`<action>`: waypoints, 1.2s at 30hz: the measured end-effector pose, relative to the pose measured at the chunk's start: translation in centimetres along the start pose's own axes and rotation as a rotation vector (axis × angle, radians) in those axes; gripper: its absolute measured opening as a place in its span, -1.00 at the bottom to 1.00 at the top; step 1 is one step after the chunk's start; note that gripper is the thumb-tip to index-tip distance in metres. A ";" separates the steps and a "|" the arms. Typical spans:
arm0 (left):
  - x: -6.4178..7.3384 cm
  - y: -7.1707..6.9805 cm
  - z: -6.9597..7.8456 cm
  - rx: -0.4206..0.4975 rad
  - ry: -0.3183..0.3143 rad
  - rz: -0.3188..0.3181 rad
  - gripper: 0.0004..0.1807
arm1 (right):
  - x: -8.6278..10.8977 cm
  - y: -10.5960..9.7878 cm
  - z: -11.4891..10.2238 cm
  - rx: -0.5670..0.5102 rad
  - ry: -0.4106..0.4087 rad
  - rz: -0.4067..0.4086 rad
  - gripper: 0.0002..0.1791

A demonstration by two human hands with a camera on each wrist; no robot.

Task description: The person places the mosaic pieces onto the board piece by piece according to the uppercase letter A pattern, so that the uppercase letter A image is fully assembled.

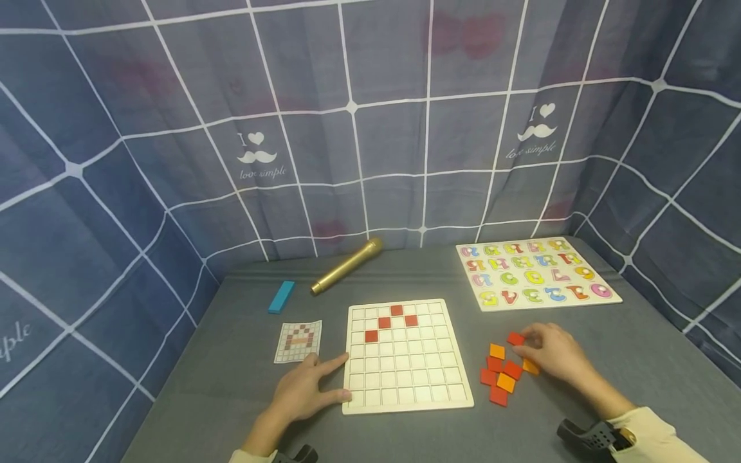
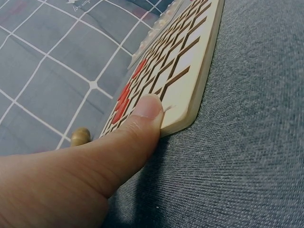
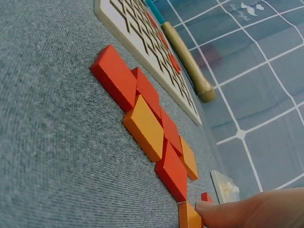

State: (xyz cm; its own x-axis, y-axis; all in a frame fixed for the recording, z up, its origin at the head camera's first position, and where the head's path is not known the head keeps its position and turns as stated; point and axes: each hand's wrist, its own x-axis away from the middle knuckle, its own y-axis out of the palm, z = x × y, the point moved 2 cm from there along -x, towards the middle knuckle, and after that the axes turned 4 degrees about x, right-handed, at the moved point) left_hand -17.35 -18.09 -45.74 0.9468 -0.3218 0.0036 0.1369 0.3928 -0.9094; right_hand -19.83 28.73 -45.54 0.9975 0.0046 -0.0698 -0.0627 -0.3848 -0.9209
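A pale wooden grid board [image 1: 405,379] lies on the table, with several red tiles [image 1: 372,336] in its upper cells. My left hand [image 1: 301,389] steadies it from the left: the index finger touches the left edge and the thumb [image 2: 149,107] presses on the near left corner. To the right of the board lies a loose group of red and orange tiles [image 1: 505,383]. At the group's far right, my right hand [image 1: 556,350] pinches a red tile [image 1: 514,338] between thumb and fingers. An orange tile [image 1: 530,366] lies partly under that hand.
A small pattern card [image 1: 283,350] lies left of the board. Behind it are a blue block [image 1: 281,297] and a gold microphone [image 1: 347,265]. A number puzzle board [image 1: 486,302] lies at the back right. A checked cloth [image 1: 382,148] hangs behind the table.
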 end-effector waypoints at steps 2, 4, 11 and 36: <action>0.0 0.0 0.0 0.001 0.000 0.001 -0.16 | 0.0 -0.1 0.1 -0.010 -0.003 -0.004 -0.53; 0.0 0.1 0.0 0.002 0.001 0.003 -0.16 | 0.0 -0.1 0.1 -0.018 -0.009 -0.006 -0.54; 0.0 0.1 -0.1 -0.002 0.000 0.002 -0.16 | -0.2 -0.1 0.3 -0.030 0.004 -0.029 -0.56; 0.1 0.1 0.0 -0.008 0.008 0.021 -0.16 | 0.1 0.0 -0.4 -0.109 0.034 0.018 -0.56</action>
State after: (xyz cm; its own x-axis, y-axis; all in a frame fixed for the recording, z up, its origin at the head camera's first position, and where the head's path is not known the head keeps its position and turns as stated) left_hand -17.28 -18.06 -45.82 0.9469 -0.3208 -0.0189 0.1148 0.3927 -0.9125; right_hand -19.69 28.38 -45.35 0.9969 -0.0340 -0.0710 -0.0786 -0.4825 -0.8724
